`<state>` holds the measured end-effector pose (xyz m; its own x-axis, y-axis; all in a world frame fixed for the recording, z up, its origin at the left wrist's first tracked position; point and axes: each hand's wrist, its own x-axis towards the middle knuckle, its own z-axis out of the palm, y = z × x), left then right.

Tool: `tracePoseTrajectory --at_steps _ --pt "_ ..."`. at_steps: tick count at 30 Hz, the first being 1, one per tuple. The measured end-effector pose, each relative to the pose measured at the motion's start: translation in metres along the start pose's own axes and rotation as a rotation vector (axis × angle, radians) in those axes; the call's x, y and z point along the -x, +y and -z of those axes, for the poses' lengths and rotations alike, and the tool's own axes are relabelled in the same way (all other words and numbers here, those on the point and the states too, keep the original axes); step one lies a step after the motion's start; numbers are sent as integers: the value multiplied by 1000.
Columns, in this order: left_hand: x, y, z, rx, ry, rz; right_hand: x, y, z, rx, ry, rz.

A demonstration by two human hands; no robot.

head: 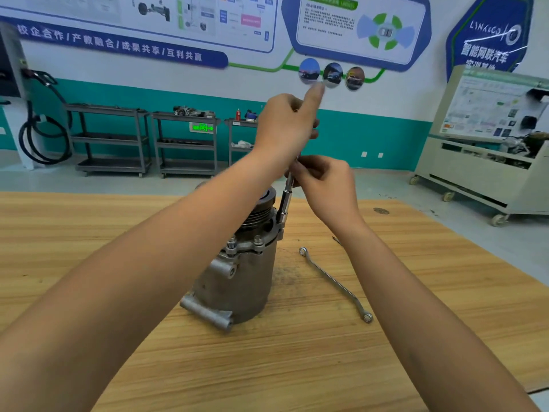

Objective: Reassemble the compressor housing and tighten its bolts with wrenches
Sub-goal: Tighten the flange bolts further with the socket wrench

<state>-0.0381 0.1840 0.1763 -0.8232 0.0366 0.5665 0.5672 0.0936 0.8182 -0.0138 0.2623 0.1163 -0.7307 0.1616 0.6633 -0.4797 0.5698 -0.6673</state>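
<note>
The compressor (237, 275) stands upright mid-table (416, 337). A socket driver (285, 203) sits on a flange bolt. The left hand (285, 126) grips its top, forefinger raised and blurred. The right hand (323, 182) pinches its shaft. A ring spanner (335, 283) lies nearby.

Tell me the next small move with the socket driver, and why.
Probably twist the socket driver from its top with the left hand while the right hand steadies it: its socket is seated on the flange of the compressor housing, both hands grip it, and the ring spanner lies untouched on the table.
</note>
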Motion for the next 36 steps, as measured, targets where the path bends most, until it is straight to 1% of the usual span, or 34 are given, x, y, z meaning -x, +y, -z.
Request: tracePoseTrajectory --at_steps 2,4,6,8,10,12,15,19,21,23,25,27,29,30,33,36 --pt "10 -6 -5 -81 30 -126 5 0 1 21 58 53" --pt "15 -8 -7 -15 53 -127 7 2 0 -20 75 41" --pt "13 -10 -7 55 82 -92 8 3 -1 -62 64 15" --pt "8 -14 -5 163 123 -31 11 6 -4 -102 12 -10" --pt "3 -17 -1 345 161 74 14 12 -8 -139 -55 -58" --pt "-1 -19 1 506 158 171 16 19 -9 -135 -108 -113" --pt "-5 -19 -3 543 110 239 17 22 -8 -120 -167 -135" --pt "-11 -18 -3 616 -56 336 18 23 -8 -95 -250 -142" --pt "-12 -17 3 680 -114 409 26 25 -10 -114 -332 -220" --pt "-11 -16 7 721 -139 466 40 28 -11 -173 -395 -337" --pt "-7 -15 9 706 -86 494 59 29 -14 -173 -438 -398" --pt "-2 -14 7 699 67 486 76 30 -21 -180 -466 -415" --pt "2 -14 4 701 219 443 86 29 -30 -200 -431 -395" --pt "4 -13 2 682 264 424 87 28 -34 -199 -404 -392" --pt "4 -9 -2 593 326 381 88 23 -40 -188 -326 -405" --pt "0 -3 -7 519 303 397 87 24 -41 -204 -286 -353"
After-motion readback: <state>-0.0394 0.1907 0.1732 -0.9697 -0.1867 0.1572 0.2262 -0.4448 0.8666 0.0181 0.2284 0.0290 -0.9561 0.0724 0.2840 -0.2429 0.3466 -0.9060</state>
